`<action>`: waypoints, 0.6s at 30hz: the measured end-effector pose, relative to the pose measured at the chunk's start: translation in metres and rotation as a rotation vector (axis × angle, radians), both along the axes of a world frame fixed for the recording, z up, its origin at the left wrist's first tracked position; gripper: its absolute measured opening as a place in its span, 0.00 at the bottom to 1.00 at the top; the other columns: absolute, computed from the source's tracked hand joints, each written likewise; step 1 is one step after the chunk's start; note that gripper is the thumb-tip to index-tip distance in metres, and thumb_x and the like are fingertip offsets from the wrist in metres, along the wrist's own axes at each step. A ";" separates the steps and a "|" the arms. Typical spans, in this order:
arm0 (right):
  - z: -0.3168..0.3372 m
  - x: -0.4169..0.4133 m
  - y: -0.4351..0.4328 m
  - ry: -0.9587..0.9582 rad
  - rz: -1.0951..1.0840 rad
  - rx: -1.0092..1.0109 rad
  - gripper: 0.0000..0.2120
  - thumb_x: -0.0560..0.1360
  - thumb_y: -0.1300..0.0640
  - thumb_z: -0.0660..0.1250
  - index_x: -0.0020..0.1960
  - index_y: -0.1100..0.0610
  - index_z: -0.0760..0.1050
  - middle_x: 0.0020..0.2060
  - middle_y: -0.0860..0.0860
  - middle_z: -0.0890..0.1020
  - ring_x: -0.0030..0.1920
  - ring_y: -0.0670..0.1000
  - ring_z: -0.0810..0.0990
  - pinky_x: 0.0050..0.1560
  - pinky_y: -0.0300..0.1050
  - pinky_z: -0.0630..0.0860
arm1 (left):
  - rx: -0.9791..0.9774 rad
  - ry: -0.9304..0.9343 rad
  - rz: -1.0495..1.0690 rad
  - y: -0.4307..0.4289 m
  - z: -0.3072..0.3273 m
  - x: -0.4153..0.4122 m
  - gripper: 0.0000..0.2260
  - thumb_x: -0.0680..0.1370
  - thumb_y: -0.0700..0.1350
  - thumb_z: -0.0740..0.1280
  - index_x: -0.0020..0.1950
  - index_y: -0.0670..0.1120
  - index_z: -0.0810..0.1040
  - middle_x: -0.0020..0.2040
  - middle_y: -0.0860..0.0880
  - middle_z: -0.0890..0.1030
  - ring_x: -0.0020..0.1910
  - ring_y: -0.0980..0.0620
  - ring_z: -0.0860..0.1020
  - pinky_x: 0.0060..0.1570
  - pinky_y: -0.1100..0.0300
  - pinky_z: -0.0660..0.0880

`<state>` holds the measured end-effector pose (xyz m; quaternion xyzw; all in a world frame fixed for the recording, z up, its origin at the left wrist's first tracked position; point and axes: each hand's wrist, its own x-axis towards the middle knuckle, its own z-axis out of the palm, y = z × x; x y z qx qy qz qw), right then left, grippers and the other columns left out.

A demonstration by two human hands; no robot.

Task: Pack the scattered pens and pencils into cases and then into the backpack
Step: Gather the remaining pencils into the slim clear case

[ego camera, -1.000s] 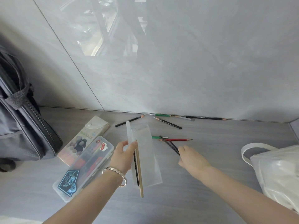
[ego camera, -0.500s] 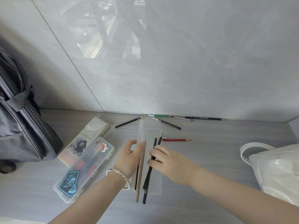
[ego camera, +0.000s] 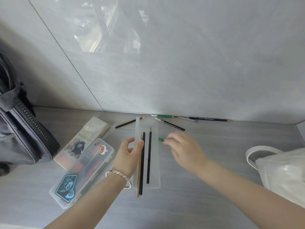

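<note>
Though blurred, green pencil (ego camera: 161, 139) at right fingers (ego camera: 171, 139).

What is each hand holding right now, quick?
Left hand: grips the clear pencil case.
Right hand: blurred, fingertips at a green pencil; whether it grips cannot be told.
</note>
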<state>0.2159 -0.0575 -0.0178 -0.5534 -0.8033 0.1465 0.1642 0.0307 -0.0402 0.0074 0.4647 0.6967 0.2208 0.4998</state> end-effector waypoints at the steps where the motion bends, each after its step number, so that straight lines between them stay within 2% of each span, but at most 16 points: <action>1: -0.006 0.008 0.008 -0.036 -0.150 -0.064 0.14 0.71 0.67 0.58 0.51 0.60 0.79 0.47 0.56 0.80 0.49 0.58 0.79 0.44 0.49 0.78 | 0.005 0.000 0.012 0.003 -0.001 -0.002 0.15 0.77 0.53 0.61 0.62 0.50 0.68 0.37 0.60 0.73 0.35 0.67 0.70 0.31 0.72 0.62; 3: -0.025 0.025 0.019 -0.198 -0.312 -0.218 0.16 0.75 0.65 0.58 0.61 0.56 0.73 0.56 0.54 0.76 0.59 0.56 0.72 0.51 0.51 0.74 | 0.013 0.013 0.026 0.010 -0.004 -0.006 0.18 0.77 0.53 0.61 0.65 0.48 0.68 0.38 0.59 0.72 0.36 0.66 0.70 0.33 0.70 0.62; 5: -0.040 0.032 0.030 -0.275 -0.287 -0.302 0.17 0.76 0.62 0.59 0.65 0.55 0.68 0.59 0.53 0.74 0.62 0.54 0.70 0.54 0.49 0.72 | 0.013 0.022 0.040 0.016 -0.008 -0.008 0.19 0.77 0.54 0.60 0.65 0.47 0.68 0.39 0.57 0.73 0.37 0.64 0.70 0.34 0.67 0.63; 11: -0.061 0.014 0.045 -0.438 -0.170 -0.361 0.16 0.72 0.68 0.59 0.58 0.59 0.69 0.55 0.55 0.77 0.56 0.56 0.73 0.50 0.48 0.70 | 0.016 0.015 0.088 0.027 -0.013 -0.019 0.20 0.77 0.54 0.60 0.66 0.47 0.68 0.38 0.58 0.73 0.36 0.64 0.70 0.38 0.64 0.64; 14: -0.060 0.014 0.043 -0.423 -0.097 -0.475 0.15 0.73 0.66 0.59 0.59 0.60 0.68 0.55 0.57 0.75 0.54 0.58 0.74 0.48 0.47 0.70 | 0.015 0.026 0.115 0.030 -0.018 -0.030 0.20 0.77 0.54 0.60 0.67 0.46 0.68 0.38 0.59 0.72 0.36 0.64 0.69 0.42 0.62 0.64; 16: -0.057 0.015 0.037 -0.335 -0.074 -0.537 0.13 0.75 0.63 0.58 0.59 0.60 0.69 0.55 0.58 0.73 0.50 0.60 0.75 0.45 0.49 0.71 | 0.019 0.028 0.136 0.031 -0.020 -0.037 0.20 0.77 0.53 0.60 0.66 0.46 0.69 0.37 0.58 0.72 0.36 0.64 0.69 0.36 0.64 0.64; 18: -0.053 0.014 0.032 -0.162 -0.105 -0.558 0.16 0.76 0.62 0.56 0.62 0.58 0.68 0.54 0.56 0.72 0.48 0.58 0.75 0.45 0.47 0.69 | 0.014 0.028 0.162 0.033 -0.024 -0.043 0.19 0.77 0.54 0.61 0.65 0.46 0.69 0.36 0.56 0.71 0.35 0.63 0.69 0.34 0.68 0.63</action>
